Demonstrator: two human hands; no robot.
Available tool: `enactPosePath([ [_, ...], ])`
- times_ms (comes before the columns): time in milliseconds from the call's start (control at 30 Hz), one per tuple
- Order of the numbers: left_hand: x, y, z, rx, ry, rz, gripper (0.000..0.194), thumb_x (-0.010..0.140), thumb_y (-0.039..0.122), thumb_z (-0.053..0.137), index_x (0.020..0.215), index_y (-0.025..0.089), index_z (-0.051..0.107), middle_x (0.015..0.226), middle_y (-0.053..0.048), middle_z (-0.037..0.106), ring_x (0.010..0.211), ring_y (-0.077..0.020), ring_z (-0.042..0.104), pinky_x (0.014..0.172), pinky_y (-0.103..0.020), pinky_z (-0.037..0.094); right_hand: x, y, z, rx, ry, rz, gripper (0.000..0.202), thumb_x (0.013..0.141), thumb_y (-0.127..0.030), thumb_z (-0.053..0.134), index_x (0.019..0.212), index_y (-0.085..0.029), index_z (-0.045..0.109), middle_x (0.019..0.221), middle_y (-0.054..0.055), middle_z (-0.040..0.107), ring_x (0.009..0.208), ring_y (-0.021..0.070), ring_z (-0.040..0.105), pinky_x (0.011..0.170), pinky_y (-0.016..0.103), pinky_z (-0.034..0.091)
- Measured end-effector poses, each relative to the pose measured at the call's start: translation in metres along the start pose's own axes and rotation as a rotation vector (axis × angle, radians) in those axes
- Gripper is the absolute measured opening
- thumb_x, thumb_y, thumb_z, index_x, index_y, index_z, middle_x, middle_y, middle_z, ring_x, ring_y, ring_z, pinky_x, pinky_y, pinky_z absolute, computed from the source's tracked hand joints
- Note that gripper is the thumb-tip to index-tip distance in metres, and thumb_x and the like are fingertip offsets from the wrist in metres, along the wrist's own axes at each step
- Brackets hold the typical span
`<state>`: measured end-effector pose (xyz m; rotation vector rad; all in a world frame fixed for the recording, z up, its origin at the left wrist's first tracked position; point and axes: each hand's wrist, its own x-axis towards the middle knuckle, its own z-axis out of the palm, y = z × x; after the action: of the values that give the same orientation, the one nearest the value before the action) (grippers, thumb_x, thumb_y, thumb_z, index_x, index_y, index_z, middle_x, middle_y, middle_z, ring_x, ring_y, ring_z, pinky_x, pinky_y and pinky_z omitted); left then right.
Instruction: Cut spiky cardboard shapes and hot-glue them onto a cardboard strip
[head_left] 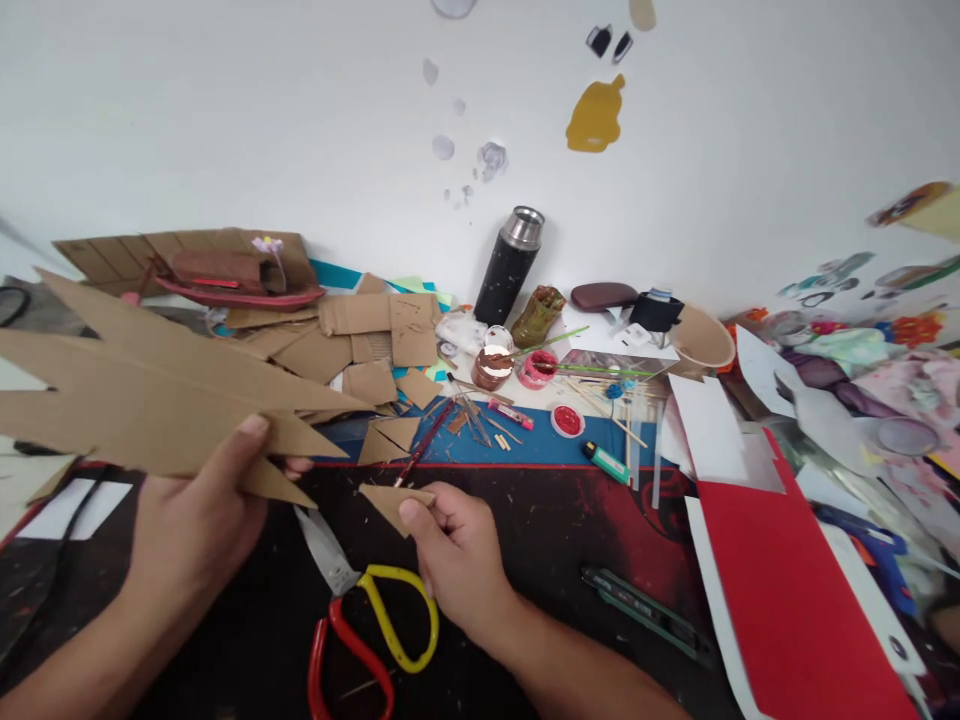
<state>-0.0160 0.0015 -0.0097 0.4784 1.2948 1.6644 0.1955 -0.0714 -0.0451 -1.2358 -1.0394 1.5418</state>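
My left hand (214, 520) grips a large cardboard cutout (165, 405) with several long pointed spikes, thumb on its near face. In my right hand (461, 555), a small cardboard triangle (391, 505) is pinched between thumb and fingers, its tip pointing left. The two pieces are apart. Between and below my hands lie scissors (345, 590) with one red and one yellow handle. Their blade tips are partly hidden by the cutout and my left hand.
A black bottle (504, 270) stands by the wall near open paint jars (493, 368). Cardboard scraps (360, 330) and a model boat (240, 280) sit at back left. A utility knife (645, 610), green lighter (607, 463) and red sheet (795, 590) lie to the right.
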Motion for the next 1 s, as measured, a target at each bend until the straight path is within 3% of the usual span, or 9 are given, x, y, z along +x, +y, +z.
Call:
enactPosePath([
  [200,-0.004,-0.005,0.004,-0.061,-0.023,-0.102,0.035,0.06,0.013,0.101,0.088,0.02,0.08,0.078,-0.001,0.08,0.055,-0.0156,0.071,0.049,-0.021,0.065,0.003,-0.011,-0.006,0.049,-0.021,0.015,0.071,0.097,-0.093,0.075,0.084,-0.026,0.057,0.047,-0.011,0.047,0.035,0.0082,0.034,0.038,0.022,0.024],
  [400,-0.001,-0.002,0.006,-0.054,-0.037,-0.083,0.039,0.059,0.014,0.099,0.091,0.02,0.079,0.074,0.002,0.076,0.048,-0.0161,0.066,0.042,-0.026,0.062,0.005,-0.014,-0.008,-0.009,-0.127,0.038,0.065,0.1,-0.088,0.075,0.088,-0.026,0.059,0.052,-0.011,0.047,0.038,0.0094,0.039,0.04,0.023,0.028],
  [633,0.002,-0.006,0.003,-0.046,-0.076,-0.014,0.031,0.069,0.019,0.098,0.095,0.021,0.082,0.077,0.0,0.077,0.054,-0.0177,0.067,0.046,-0.026,0.064,0.001,-0.016,-0.006,-0.26,-0.261,-0.085,0.051,0.109,-0.066,0.068,0.082,-0.024,0.06,0.064,-0.005,0.055,0.056,0.013,0.05,0.055,0.026,0.035],
  [733,0.004,-0.007,0.003,-0.071,-0.039,0.017,0.04,0.064,0.014,0.099,0.098,0.022,0.08,0.09,-0.002,0.083,0.068,-0.0201,0.076,0.053,-0.024,0.067,0.004,-0.018,-0.007,-0.353,-0.285,-0.145,0.05,0.109,-0.062,0.066,0.079,-0.023,0.059,0.065,-0.005,0.053,0.062,0.0138,0.05,0.061,0.028,0.035],
  [900,0.005,-0.008,0.005,-0.075,-0.033,0.054,0.041,0.061,0.02,0.102,0.095,0.022,0.079,0.085,-0.003,0.082,0.071,-0.0232,0.078,0.051,-0.027,0.069,0.01,-0.015,-0.01,-0.456,-0.265,-0.173,0.049,0.11,-0.057,0.068,0.077,-0.023,0.057,0.069,-0.005,0.054,0.068,0.0142,0.051,0.065,0.028,0.036],
  [1000,0.006,-0.01,0.003,-0.065,-0.029,0.056,0.038,0.065,0.022,0.102,0.096,0.021,0.08,0.083,-0.003,0.082,0.077,-0.0253,0.082,0.058,-0.028,0.072,0.011,-0.011,-0.012,-0.453,-0.224,-0.141,0.046,0.111,-0.054,0.07,0.078,-0.023,0.057,0.066,-0.005,0.056,0.065,0.014,0.053,0.062,0.027,0.037],
])
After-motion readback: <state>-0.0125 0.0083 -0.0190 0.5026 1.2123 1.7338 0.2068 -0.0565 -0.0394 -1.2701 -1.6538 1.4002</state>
